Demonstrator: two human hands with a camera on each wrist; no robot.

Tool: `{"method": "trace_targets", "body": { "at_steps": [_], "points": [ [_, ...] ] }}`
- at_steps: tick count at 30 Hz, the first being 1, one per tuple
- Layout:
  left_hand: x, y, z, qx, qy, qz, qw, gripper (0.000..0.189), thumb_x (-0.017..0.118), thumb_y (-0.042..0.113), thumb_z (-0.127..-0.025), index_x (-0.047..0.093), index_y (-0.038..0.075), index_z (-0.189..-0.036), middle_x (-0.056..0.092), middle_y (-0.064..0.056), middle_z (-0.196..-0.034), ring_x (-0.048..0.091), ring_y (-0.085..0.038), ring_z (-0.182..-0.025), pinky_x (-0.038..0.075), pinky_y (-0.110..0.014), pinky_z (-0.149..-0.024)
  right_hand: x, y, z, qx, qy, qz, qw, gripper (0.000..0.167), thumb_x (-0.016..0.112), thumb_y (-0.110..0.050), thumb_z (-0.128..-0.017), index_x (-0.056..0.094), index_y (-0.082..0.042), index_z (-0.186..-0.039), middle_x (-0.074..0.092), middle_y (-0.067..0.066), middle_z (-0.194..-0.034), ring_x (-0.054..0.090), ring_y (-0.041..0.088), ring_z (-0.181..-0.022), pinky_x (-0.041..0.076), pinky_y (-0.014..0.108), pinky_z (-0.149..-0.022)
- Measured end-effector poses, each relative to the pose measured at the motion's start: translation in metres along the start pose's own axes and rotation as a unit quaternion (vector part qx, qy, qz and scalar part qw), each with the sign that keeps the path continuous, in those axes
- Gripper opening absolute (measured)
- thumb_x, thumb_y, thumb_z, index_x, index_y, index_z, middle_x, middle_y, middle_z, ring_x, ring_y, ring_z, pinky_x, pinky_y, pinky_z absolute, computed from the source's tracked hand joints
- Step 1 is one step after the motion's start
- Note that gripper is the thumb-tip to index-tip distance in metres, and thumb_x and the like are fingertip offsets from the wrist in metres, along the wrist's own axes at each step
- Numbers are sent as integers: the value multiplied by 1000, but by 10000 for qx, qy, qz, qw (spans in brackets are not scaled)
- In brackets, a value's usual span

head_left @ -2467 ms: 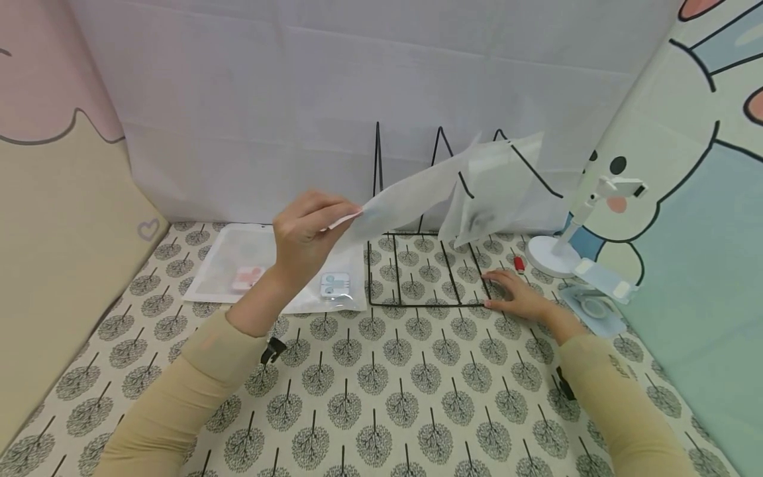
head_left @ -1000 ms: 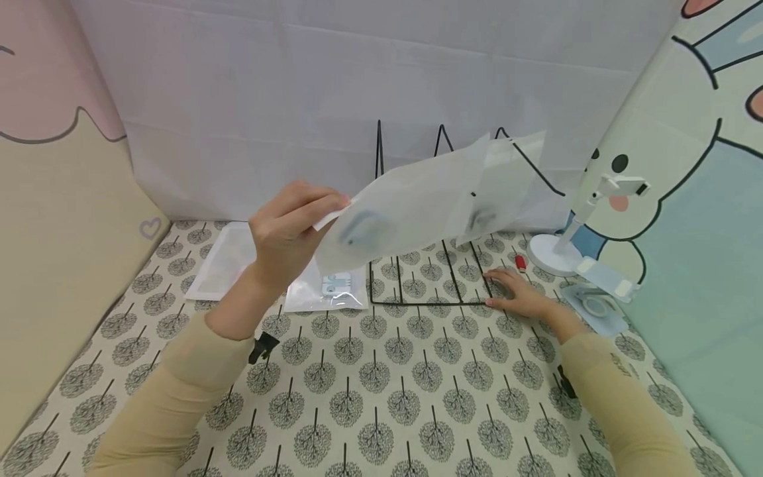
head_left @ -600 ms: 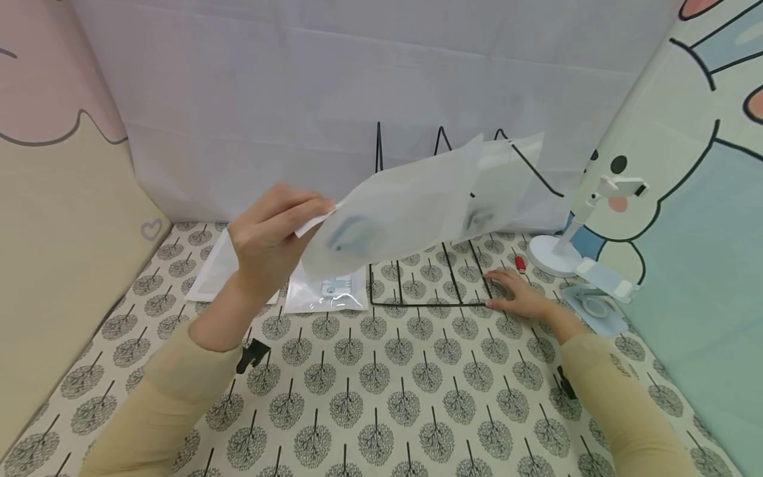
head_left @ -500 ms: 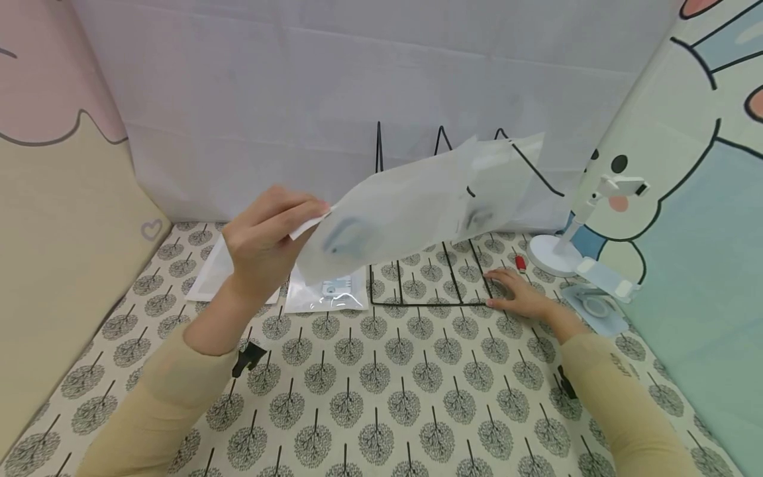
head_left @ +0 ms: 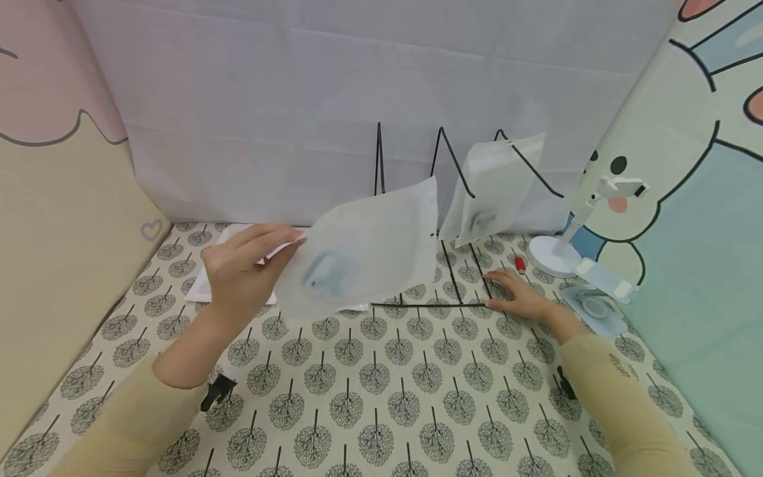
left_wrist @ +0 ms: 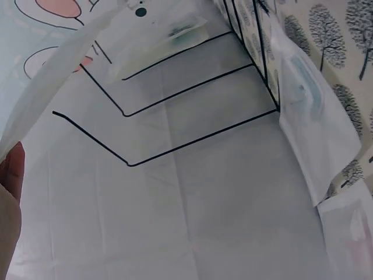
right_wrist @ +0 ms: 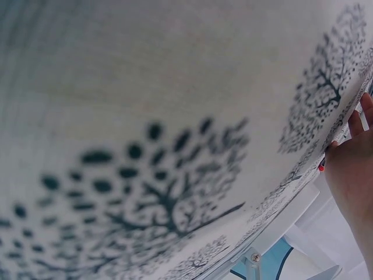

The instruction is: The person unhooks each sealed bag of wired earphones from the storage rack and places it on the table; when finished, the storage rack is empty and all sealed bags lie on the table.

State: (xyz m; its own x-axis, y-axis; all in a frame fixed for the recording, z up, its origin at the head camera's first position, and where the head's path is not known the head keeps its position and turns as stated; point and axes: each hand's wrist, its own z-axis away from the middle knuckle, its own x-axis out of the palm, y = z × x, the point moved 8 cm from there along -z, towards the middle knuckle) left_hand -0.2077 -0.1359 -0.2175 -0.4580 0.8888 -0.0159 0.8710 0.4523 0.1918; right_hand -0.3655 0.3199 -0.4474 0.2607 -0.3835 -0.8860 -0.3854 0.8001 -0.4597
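My left hand (head_left: 247, 262) pinches the corner of a frosted white zip pouch (head_left: 387, 232), held up in front of a black wire rack (head_left: 426, 305). A blurry pale-blue item shows through the pouch's lower left. In the left wrist view the same pouch (left_wrist: 52, 79) slants upward from the fingertips. More frosted pouches (head_left: 507, 172) stand tilted in the rack's right slot, with a dark item visible inside. My right hand (head_left: 515, 295) rests on the table, fingertips and thumb at the rack's front right corner. In the right wrist view tablecloth fills most of the picture.
Behind my left hand lie a white-edged pouch (head_left: 199, 288) and a clear one (left_wrist: 317, 111), partly covered in the head view. Right of the rack are a red USB stick (head_left: 520, 265), a white phone stand (head_left: 554, 256) and a pale-blue stand (head_left: 595, 308).
My left hand has moved left and down, drawing the pouch away from the rack's dividers and the pouches in the right slot. The right hand has stayed at the rack's corner.
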Motion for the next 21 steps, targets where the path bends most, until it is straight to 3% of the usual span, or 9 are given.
{"method": "trace_targets", "body": {
  "at_steps": [4,6,8,10,14,16,17,19,21],
  "points": [
    [-5,-6,11,-536,-435,54,9976,6,77,-1,-71,74,0,-77,72,-13,-75,59,-8,-57,38,-8,-48,0,0,0,27,-23,-7,10000,70,65,-38,-88,36,-6,-144,23,25,-149,19,47,-136,21,68,-105],
    [-7,-9,17,-1004,-662,10,9927,11,77,-6,-69,73,-2,-78,71,-14,-76,52,-2,-52,36,-8,-46,0,0,0,46,-36,-5,10000,70,65,-39,-88,36,-7,-144,22,25,-149,18,47,-136,21,69,-105],
    [-9,-13,25,-1646,-876,-8,9825,13,77,-7,-71,73,-1,-82,71,-13,-77,47,0,-47,35,-10,-41,1,1,-1,62,-37,-6,10000,70,64,-39,-88,36,-7,-144,22,25,-150,18,48,-136,21,69,-105],
    [-11,-18,35,-2374,-1092,-26,9652,13,76,-3,-74,72,0,-86,72,-8,-78,48,-1,-44,40,-12,-40,1,0,-1,60,-21,6,10000,70,65,-39,-88,36,-7,-144,22,25,-149,19,47,-136,21,68,-105],
    [-18,-27,55,-3678,-1457,-223,9181,14,75,11,-80,71,6,-92,70,5,-72,53,-6,-45,44,-18,-38,1,-1,-3,-6,14,2,10000,70,66,-38,-87,37,-5,-143,24,26,-148,20,47,-135,22,68,-104],
    [-21,-29,65,-4108,-1624,-213,8969,16,75,14,-81,69,6,-93,70,6,-75,56,-5,-50,47,-19,-42,1,-1,-4,-3,11,-7,10000,71,66,-38,-87,37,-5,-143,24,26,-148,20,47,-135,22,68,-105],
    [-23,-30,70,-4285,-1717,-271,8867,17,75,17,-81,69,8,-94,71,5,-81,51,-4,-47,43,-19,-39,1,-1,-5,4,2,-19,10000,71,66,-39,-87,37,-6,-143,24,26,-148,20,47,-135,22,68,-105],
    [-26,-29,79,-4532,-1926,-302,8698,18,74,19,-82,67,9,-95,70,1,-82,43,-3,-43,38,-20,-35,1,1,-6,22,-10,0,10000,71,66,-40,-87,37,-6,-143,23,26,-149,19,48,-136,21,68,-105],
    [-26,-26,90,-4745,-2127,-238,8538,20,73,20,-83,65,10,-98,69,-2,-91,46,-2,-46,41,-21,-36,0,2,-6,81,-37,21,10000,72,66,-41,-87,37,-8,-143,22,25,-149,19,47,-137,21,67,-106]
  ]
}}
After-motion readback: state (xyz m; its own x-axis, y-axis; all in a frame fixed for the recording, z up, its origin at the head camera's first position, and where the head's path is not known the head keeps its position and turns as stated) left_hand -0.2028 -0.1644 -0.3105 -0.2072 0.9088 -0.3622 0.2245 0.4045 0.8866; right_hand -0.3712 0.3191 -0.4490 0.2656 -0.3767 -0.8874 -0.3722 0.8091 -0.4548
